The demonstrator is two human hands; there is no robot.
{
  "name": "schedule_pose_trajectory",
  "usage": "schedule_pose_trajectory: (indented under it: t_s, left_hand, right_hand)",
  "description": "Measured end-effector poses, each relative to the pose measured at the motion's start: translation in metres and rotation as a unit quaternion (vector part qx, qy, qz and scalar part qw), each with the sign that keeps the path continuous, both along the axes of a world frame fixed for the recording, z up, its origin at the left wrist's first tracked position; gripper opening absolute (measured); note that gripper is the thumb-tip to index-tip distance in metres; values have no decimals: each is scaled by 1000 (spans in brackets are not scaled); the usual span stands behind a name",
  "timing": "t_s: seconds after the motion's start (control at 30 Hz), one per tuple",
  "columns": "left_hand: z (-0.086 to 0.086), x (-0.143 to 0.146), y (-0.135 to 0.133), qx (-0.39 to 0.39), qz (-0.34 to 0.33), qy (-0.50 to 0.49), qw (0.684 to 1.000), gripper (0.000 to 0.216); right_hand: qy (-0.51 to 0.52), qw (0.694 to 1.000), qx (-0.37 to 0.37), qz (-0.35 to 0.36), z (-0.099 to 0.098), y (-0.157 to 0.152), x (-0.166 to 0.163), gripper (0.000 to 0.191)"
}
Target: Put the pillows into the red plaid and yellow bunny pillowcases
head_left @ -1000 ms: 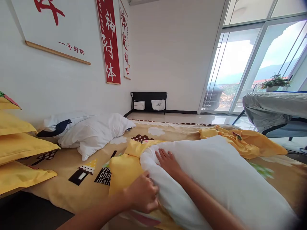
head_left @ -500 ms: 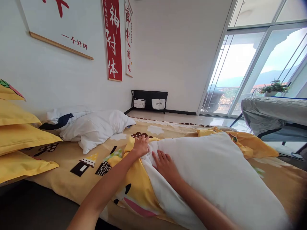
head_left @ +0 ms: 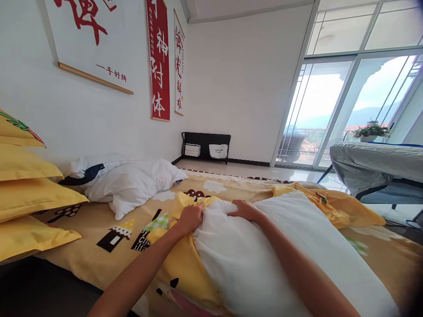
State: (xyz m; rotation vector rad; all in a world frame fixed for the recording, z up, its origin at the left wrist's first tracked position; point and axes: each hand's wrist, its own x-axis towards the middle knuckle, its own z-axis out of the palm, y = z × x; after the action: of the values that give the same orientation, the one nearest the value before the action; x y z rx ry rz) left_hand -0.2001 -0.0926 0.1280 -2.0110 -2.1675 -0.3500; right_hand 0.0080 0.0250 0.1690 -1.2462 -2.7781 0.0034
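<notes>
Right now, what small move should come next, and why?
The left hand should probably draw the yellow pillowcase over the white pillow: it holds the case's edge, the right hand touches the pillow, most of which lies bare.

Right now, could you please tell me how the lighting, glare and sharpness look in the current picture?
In the head view, the sky beyond the sliding glass door is washed out and the glossy floor shows glare; also in the head view, the white pillow blurs toward the dark lower right corner.
</notes>
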Motion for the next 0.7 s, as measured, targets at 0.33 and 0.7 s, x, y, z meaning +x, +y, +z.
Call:
schedule_pose_trajectory:
  t_s: [0.33, 0.7]
  left_hand:
    - [76, 31, 26, 54, 1, 3, 999, 29]
    - [53, 47, -7, 73, -92, -102, 988, 17]
  right_hand:
    - [-31, 990, 129, 55, 7, -80, -9, 21]
    - [80, 961, 230, 129, 12, -89, 25, 37]
